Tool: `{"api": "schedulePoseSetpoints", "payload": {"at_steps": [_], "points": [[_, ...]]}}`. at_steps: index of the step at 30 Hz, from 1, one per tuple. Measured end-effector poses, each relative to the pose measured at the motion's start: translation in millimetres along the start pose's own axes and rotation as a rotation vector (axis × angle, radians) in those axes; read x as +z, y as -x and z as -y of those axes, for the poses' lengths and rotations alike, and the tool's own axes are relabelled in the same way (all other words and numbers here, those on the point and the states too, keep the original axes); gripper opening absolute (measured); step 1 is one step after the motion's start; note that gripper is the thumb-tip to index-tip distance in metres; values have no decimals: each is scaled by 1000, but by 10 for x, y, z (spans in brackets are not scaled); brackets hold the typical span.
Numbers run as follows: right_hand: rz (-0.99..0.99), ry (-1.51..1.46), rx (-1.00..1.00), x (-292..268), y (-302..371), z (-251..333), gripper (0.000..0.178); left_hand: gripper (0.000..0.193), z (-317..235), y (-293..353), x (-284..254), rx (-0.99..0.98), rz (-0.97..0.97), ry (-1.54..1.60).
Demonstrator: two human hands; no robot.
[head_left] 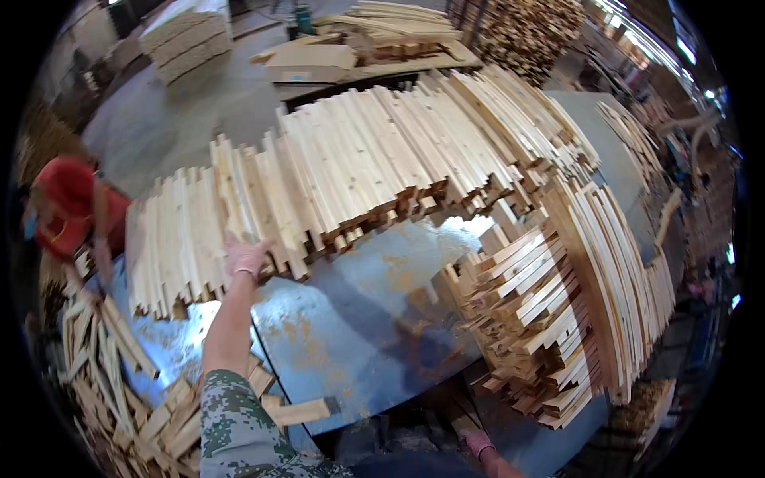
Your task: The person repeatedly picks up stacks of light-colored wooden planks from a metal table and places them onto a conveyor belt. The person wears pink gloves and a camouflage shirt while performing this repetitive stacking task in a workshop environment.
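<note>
My left hand (245,253), in a pinkish glove, reaches forward with its fingers spread over a long row of pale wooden strips (351,155). The strips lie side by side in layers on a metal table (351,319), their near ends uneven. Low in the picture, close to my body, my right hand (476,442) is also gloved. Its fingers appear closed round the near end of a shaded wooden strip (456,410), partly hidden. To the right stands a second stack of strips (534,307), with long strips (613,279) along its outer side.
At the left, a person in red (76,207) stands by the table, arms blurred. A loose heap of offcuts (159,414) fills the lower left, with one short board (303,411) on the table edge. Behind the row lie more boards (398,28) and a large stack (526,32).
</note>
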State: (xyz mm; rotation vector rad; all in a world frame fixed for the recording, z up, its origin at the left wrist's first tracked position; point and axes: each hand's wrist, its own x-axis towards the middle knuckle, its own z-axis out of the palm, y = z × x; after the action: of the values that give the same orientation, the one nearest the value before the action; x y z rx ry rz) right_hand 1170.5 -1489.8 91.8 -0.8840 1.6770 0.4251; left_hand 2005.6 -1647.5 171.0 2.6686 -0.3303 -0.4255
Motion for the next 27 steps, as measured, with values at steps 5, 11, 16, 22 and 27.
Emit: {"api": "schedulePoseSetpoints", "payload": {"at_steps": [5, 11, 16, 22, 27], "points": [[29, 235, -64, 357, -21, -214, 35, 126, -552, -316, -15, 18, -76, -171], [54, 717, -341, 553, 3, 26, 38, 77, -447, -358, -109, 166, -64, 230], [-10, 502, -228, 601, -185, 230, 40, 92, 22, -110, -228, 145, 117, 870], [-17, 410, -365, 507, -494, 296, 54, 102, -74, 1697, -488, 353, 374, 1259], [16, 403, -390, 213, -543, 361, 53, 124, -495, 2880, -816, 670, 599, 1050]]}}
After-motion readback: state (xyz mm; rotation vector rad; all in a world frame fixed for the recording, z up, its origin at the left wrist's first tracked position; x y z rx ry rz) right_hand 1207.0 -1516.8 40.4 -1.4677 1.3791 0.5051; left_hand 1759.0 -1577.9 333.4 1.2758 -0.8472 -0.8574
